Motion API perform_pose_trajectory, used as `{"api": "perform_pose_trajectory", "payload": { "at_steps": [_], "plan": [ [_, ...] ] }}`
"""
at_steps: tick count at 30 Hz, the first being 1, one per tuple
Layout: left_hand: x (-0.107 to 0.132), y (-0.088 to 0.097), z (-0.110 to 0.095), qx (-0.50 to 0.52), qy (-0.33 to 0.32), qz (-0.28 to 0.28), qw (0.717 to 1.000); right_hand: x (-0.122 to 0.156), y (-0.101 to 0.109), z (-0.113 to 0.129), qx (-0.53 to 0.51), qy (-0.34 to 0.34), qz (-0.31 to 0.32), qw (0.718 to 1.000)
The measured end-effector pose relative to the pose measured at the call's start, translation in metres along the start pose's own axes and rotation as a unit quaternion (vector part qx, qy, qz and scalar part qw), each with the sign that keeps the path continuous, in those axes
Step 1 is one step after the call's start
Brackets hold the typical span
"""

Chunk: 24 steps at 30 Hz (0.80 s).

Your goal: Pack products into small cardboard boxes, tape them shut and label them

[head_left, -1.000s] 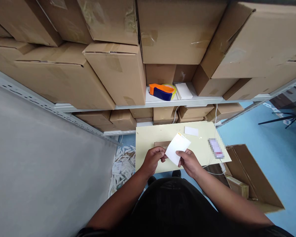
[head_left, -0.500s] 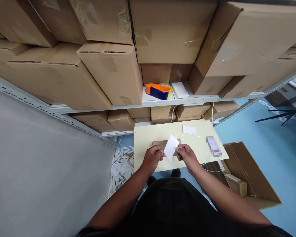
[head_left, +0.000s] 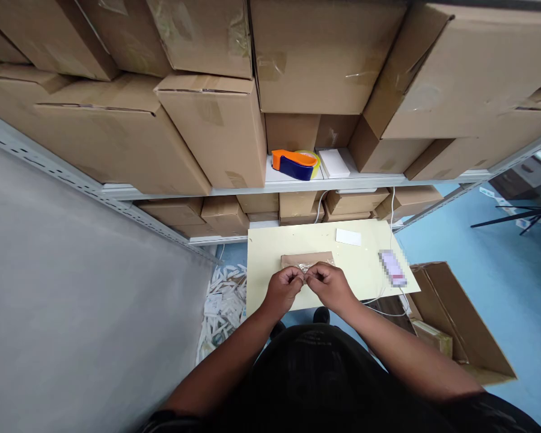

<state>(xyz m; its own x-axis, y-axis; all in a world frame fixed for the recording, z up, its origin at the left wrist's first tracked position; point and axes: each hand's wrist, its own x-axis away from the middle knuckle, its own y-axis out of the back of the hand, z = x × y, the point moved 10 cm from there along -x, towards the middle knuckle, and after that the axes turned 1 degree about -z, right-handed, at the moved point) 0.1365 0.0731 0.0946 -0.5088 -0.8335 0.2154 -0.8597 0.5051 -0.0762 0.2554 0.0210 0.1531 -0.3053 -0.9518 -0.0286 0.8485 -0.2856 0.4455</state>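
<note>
Both hands meet at the near side of a small brown cardboard box [head_left: 311, 258] lying on the cream table [head_left: 265, 264]. Shiny clear tape shows across the top of the box. My left hand [head_left: 285, 291] is closed in a pinch, its fingertips beside those of the other hand. My right hand [head_left: 330, 287] is pinched too. Whatever lies between the fingertips is too small or hidden to make out. Behind the box, a white card [head_left: 348, 237] lies flat on the table.
A phone with a blurred screen [head_left: 392, 268] lies at the table's right, with a white cable. An orange and blue tape dispenser [head_left: 295, 164] and a white stack [head_left: 334, 163] sit on the shelf among cartons. An open carton [head_left: 460, 319] stands right; white scraps [head_left: 225, 300] litter the floor left.
The white paper between my hands no longer shows. Both hands have come together, fingertip to fingertip, in front of the box. The view has shifted slightly.
</note>
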Motion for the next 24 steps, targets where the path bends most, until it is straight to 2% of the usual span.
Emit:
{"api": "perform_pose_trajectory", "payload": {
  "at_steps": [3,5,8,10,14,19,24],
  "plan": [
    [0.006,0.005,0.005,0.003,0.007,-0.009,1.000,0.001,-0.005,0.003,0.024,0.028,0.000,0.999],
    [0.010,0.010,0.008,0.000,0.010,-0.017,1.000,0.000,-0.004,-0.002,0.028,0.021,-0.015,0.999],
    [0.015,0.026,0.015,-0.011,0.018,-0.034,0.999,-0.005,0.000,-0.018,-0.005,-0.041,-0.037,0.998],
    [0.018,0.043,0.023,-0.029,0.027,-0.049,0.998,-0.010,0.000,-0.027,-0.057,-0.083,-0.035,0.994],
    [0.027,0.092,0.050,-0.100,0.043,-0.081,0.991,-0.020,0.000,-0.031,-0.152,-0.129,-0.035,0.979],
    [0.051,0.163,0.100,-0.184,0.093,-0.102,0.973,-0.026,-0.002,-0.028,-0.198,-0.147,-0.049,0.968],
    [0.084,0.240,0.142,-0.289,0.191,-0.128,0.929,-0.024,-0.007,-0.029,-0.243,-0.168,-0.051,0.954]
  ]
}}
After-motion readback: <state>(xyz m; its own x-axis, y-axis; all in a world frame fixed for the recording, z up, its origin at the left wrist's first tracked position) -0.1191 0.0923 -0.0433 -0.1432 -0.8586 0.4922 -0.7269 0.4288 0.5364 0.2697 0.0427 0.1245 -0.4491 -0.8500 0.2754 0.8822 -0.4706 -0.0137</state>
